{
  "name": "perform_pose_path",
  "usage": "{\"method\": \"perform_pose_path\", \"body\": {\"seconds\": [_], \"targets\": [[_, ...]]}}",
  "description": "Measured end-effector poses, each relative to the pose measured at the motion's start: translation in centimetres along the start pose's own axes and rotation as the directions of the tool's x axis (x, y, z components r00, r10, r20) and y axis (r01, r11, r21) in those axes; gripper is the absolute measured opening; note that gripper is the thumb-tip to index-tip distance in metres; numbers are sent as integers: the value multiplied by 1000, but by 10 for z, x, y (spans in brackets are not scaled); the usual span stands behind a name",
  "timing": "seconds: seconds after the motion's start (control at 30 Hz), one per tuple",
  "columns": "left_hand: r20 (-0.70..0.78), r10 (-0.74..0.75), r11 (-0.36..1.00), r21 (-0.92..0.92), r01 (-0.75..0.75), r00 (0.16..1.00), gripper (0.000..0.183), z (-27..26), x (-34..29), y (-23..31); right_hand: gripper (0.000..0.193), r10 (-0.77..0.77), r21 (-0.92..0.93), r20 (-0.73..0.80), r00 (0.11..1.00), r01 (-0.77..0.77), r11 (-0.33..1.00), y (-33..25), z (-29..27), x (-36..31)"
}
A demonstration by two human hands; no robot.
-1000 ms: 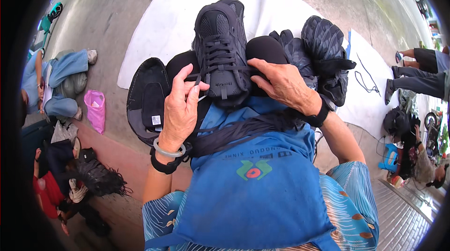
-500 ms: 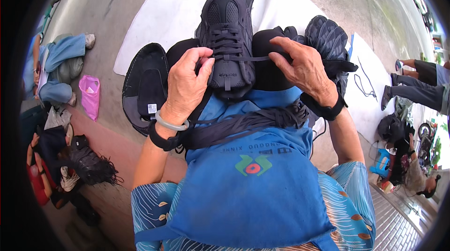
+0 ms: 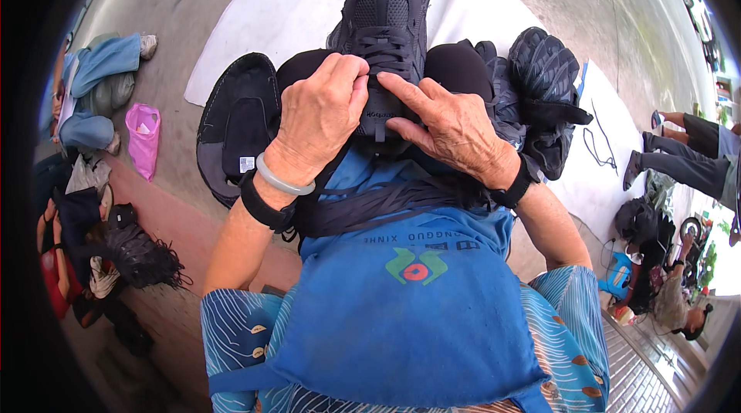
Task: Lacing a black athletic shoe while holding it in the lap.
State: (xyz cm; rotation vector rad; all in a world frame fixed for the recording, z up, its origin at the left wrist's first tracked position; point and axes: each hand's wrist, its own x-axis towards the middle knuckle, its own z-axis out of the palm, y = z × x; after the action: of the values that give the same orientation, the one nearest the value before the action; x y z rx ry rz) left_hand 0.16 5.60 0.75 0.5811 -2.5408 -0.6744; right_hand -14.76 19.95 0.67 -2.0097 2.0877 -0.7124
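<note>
A black mesh sneaker (image 3: 378,8) stands between my knees, toe pointing away, its dark lace (image 3: 384,52) threaded across the upper rows. My left hand (image 3: 324,108) is closed in a pinch at the left side of the lacing, on what appears to be the lace; its fingertips hide the exact hold. From the right, my right hand (image 3: 455,131) reaches in with the index finger stretched onto the lacing and the thumb apart, lower, by the tongue. A bundle of loose dark laces (image 3: 363,208) lies across my lap over the blue apron (image 3: 409,320).
A black shoe piece (image 3: 235,127) lies left of my knee. Several dark shoes (image 3: 540,73), partly wrapped in plastic, sit at right. White sheeting (image 3: 262,11) covers ground ahead. A pink bag (image 3: 143,139) and people are at left; more people (image 3: 687,147) are at right.
My right hand has moved left from the outstretched lace to the shoe's lacing. My left hand has moved slightly up and right, its fingers now closer together.
</note>
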Motion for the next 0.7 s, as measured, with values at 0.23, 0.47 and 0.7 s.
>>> {"method": "perform_pose_path", "body": {"seconds": [0.23, 0.47, 0.7], "targets": [[-53, 12, 999, -52, -14, 999, 13, 15, -1, -10, 55, -35, -55, 20, 999, 36, 998, -5, 1, 6], [-27, 4, 995, -100, -6, 1000, 15, 12, -1, -8, 57, 3, -28, -55, 998, -5, 1000, -3, 2, -4], [105, -174, 934, -297, 198, 979, 16, 9, 3, -12, 50, 19, -53, -51, 999, -22, 998, 8, -13, -13]]}}
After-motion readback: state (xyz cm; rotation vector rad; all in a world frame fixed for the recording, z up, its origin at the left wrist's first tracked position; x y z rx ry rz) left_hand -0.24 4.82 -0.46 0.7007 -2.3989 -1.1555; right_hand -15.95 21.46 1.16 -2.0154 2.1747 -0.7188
